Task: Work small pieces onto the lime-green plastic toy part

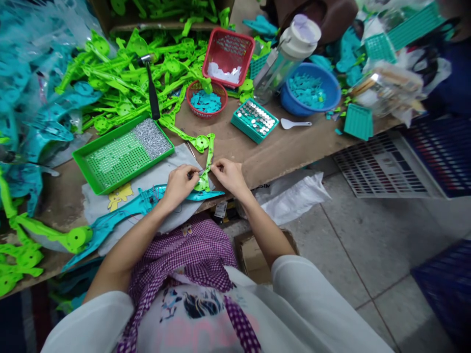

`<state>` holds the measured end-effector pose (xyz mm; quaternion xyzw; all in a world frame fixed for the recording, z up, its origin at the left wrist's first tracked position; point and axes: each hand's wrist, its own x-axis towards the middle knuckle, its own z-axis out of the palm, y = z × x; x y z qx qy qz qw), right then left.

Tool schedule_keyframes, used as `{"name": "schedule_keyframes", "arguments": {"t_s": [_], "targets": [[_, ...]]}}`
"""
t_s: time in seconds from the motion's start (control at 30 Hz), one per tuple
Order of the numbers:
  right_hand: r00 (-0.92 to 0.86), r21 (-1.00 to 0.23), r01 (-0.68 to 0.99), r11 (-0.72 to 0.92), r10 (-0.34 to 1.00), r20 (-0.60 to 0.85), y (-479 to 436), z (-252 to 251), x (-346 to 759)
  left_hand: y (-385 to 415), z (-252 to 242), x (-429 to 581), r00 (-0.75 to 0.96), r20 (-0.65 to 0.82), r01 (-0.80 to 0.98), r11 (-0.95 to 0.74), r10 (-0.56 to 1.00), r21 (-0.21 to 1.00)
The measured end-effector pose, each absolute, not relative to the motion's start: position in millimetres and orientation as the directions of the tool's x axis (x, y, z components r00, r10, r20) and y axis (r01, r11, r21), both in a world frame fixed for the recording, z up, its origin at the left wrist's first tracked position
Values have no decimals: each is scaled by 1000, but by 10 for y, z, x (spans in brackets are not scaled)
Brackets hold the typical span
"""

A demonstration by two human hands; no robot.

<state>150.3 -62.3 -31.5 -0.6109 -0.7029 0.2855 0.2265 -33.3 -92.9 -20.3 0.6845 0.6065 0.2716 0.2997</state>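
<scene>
My left hand (179, 185) is closed at the left side of a bright green plastic part (209, 159). Something small and dark shows at its fingertips, too small to name. On the other side, my right hand (228, 174) pinches at the edge of this green part, which is long and jointed with a round disc. Below both hands lies a long blue plastic shell (125, 212) with thin wires, partly covered by my left hand and forearm. A grey cloth (176, 223) with a yellow print is spread underneath.
A green tray (110, 166) of small metal pieces is left of my hands. Behind are a hammer (151, 88), heaped green parts (121, 78), red baskets (207, 112), a teal box of silvery discs (253, 120), a white spoon (296, 123), a bottle (274, 68) and a blue bowl (331, 100).
</scene>
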Motion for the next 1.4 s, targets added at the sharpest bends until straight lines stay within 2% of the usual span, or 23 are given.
{"name": "schedule_keyframes", "arguments": {"t_s": [0.17, 0.3, 0.43, 0.53, 0.67, 0.8, 0.93, 1.1, 1.23, 1.4], "targets": [[-161, -660, 750, 44, 980, -118, -566, -237, 1518, -919, -158, -352, 145, -10, 678, -92, 989, 730], [-181, -604, 797, 13, 959, -218, -517, -168, 1513, -882, -54, -336, 200, 42, 744, -180, 979, 644], [-201, -587, 809, 19, 948, -247, -494, -134, 1513, -748, -33, -242, 268, 63, 765, -252, 961, 592], [-214, -642, 766, 33, 955, -207, -520, -128, 1516, -643, -108, -186, 272, 15, 721, -214, 962, 659], [-173, -705, 705, 82, 983, -59, -606, -161, 1498, -614, -192, -180, 210, 28, 643, -160, 977, 749], [-120, -676, 723, 143, 989, 80, -675, -256, 1479, -652, -184, -195, 201, 58, 606, -170, 978, 777], [-185, -634, 737, 235, 972, 145, -696, -384, 1502, -665, -165, -196, 176, 35, 640, -142, 984, 755], [-281, -575, 747, 334, 942, 182, -691, -453, 1556, -660, -182, -196, 177, -7, 665, -115, 984, 738], [-364, -536, 750, 387, 919, 154, -639, -397, 1595, -660, -175, -191, 206, -25, 693, -128, 978, 710], [-421, -606, 701, 376, 904, 73, -550, -346, 1646, -669, -143, -188, 234, -29, 725, -154, 972, 672]]}}
